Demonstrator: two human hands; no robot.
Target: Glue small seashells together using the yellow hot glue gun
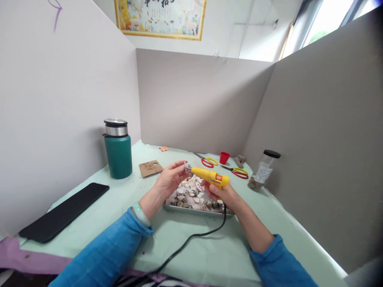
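My right hand (220, 192) is wrapped round the grip of a yellow hot glue gun (208, 175), whose nozzle points left. My left hand (172, 177) pinches a small whitish piece that looks like a seashell (187, 165) right at the nozzle tip. The glue gun's black cord (194, 236) drops from the handle and curves to the lower left across the table. Under both hands lies a shallow metal tray (197, 212) full of loose seashells (193, 195). My hands and the glue gun hide its far part.
On the left stand a green bottle (119, 157) and a flat black case (66, 211). A brown board (150, 168) lies behind the left hand. Farther back are two scissors (208, 161) (237, 171), a red cup (224, 158) and a tilted jar (263, 171). Grey partitions (203, 99) enclose the table.
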